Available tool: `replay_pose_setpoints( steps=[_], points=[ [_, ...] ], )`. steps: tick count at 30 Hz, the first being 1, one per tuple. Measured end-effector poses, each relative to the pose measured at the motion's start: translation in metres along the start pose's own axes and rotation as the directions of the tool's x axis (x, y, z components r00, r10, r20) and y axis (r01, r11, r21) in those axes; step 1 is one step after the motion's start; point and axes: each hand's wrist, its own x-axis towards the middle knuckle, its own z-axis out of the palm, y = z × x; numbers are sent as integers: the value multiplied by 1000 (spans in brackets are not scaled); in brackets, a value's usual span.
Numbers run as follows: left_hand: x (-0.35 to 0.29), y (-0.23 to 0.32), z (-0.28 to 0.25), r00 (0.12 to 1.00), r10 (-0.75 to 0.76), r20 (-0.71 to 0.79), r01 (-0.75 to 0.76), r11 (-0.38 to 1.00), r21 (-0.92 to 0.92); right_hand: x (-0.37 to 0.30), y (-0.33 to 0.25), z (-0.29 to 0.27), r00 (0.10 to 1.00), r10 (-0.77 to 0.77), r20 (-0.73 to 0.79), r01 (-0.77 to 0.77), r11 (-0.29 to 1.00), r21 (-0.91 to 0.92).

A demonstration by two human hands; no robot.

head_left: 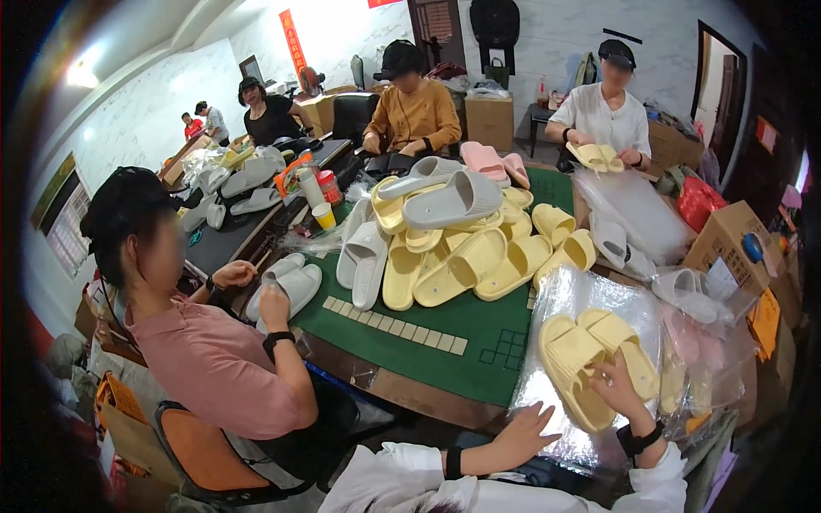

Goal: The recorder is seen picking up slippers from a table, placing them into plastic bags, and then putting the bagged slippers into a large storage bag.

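A pair of yellow slippers (564, 366) lies side by side on a stack of clear plastic bags (534, 389) at the table's near right. My right hand (620, 393) reaches over the pair, its fingers apart and touching the slippers near their straps. I see no firm grip there. Just left of the pair, my left hand (519, 438) is open with spread fingers over the edge of the plastic, holding nothing. Both wrists wear black bands.
A pile of yellow and grey slippers (462, 265) covers the green table mat (385, 359), with a row of pale tiles (393, 327) before it. Bagged slippers (693, 295) and a cardboard box (727, 244) stand right. A co-worker in pink (222, 368) handles grey slippers at left; others work behind.
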Motion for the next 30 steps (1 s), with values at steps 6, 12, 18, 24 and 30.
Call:
replay_pose_setpoints(
  steps=[6,12,18,24,30],
  points=[
    [16,-6,-6,965,44,259,-60,997,55,33,2,-5,979,80,188,-60,992,-111],
    [14,-8,-4,973,114,201,-148,976,162,5,-48,-48,975,216,46,-212,856,472],
    [38,-4,-5,991,-8,132,9,1000,-8,-77,-79,-101,958,208,197,-259,337,905],
    [76,-24,-22,991,72,-109,-85,988,-128,-136,-71,-106,913,40,407,-387,405,828],
    [77,-32,-34,993,-43,-111,16,973,-230,-137,-58,-96,816,-25,577,-470,553,688]
  ],
)
